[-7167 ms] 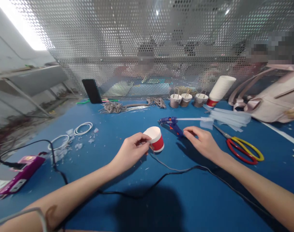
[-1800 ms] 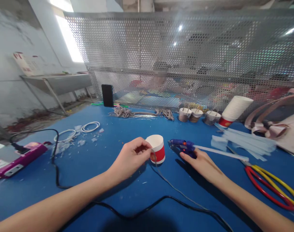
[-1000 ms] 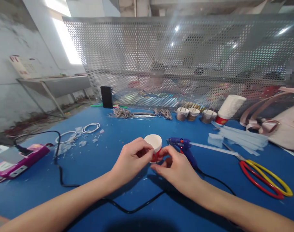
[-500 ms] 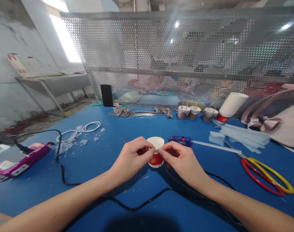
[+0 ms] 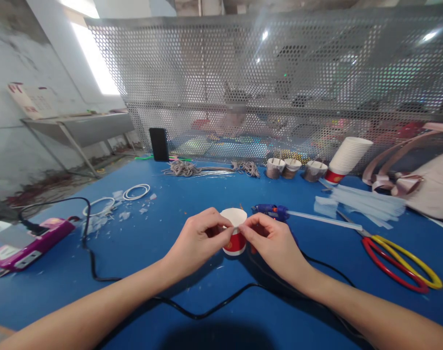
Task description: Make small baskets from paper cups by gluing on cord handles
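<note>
A small red and white paper cup (image 5: 235, 243) stands upright on the blue table, its white mouth facing up. My left hand (image 5: 203, 236) pinches the cup's near rim from the left, thumb and forefinger together. From the right, my right hand (image 5: 270, 240) pinches the same rim close to the left fingertips. Whether a small piece lies between the fingers as well is too fine to tell. Just behind my right hand lies a blue glue gun (image 5: 270, 211) with a long clear glue stick (image 5: 323, 219) in its back.
Red and yellow scissors (image 5: 399, 262) and translucent strips (image 5: 367, 204) lie right. Behind them stand stacked paper cups (image 5: 348, 158) and several filled cups (image 5: 275, 167). Grey cord (image 5: 183, 168), a black phone (image 5: 159, 144) and a perforated screen (image 5: 188, 73) are behind. A purple power strip (image 5: 31, 243) and black cable (image 5: 199, 315) lie left and in front.
Both hands stay pinched at the cup's rim, with only a slight shift of the fingers. The cup's mouth looks a little more tilted toward me. The view has moved slightly.
</note>
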The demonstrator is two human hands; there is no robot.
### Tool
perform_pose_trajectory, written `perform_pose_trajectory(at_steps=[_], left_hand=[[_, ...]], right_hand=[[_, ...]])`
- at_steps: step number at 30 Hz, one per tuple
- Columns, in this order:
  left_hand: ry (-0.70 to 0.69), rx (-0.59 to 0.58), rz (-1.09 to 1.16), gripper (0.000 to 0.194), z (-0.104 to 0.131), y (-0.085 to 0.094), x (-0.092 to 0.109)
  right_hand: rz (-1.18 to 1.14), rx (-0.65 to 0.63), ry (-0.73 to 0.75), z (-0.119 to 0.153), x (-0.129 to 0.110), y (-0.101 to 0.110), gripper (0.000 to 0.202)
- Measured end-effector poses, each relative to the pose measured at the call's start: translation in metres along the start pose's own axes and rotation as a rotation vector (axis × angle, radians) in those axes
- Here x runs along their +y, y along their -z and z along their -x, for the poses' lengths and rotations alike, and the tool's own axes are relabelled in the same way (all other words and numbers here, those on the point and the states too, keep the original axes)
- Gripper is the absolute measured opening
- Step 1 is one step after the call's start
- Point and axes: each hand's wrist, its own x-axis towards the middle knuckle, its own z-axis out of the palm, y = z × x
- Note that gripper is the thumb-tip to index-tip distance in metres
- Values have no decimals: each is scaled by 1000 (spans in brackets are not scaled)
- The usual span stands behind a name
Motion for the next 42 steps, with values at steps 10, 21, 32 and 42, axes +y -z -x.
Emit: perform_pose_trajectory(at_steps=[10, 21, 32, 42], left_hand=[[-19, 9, 3, 18, 0, 1, 2], [-18, -20, -5, 16, -1, 3, 1], [-14, -85, -7, 20, -6, 6, 1], [-113, -97, -124, 17, -3, 9, 7]], right_hand=[[32, 5, 76, 1, 1, 0, 19], [85, 16, 119, 2, 4, 1, 18], [201, 9, 264, 1, 9, 1, 13], [268, -4, 341, 0, 9, 0, 13]])
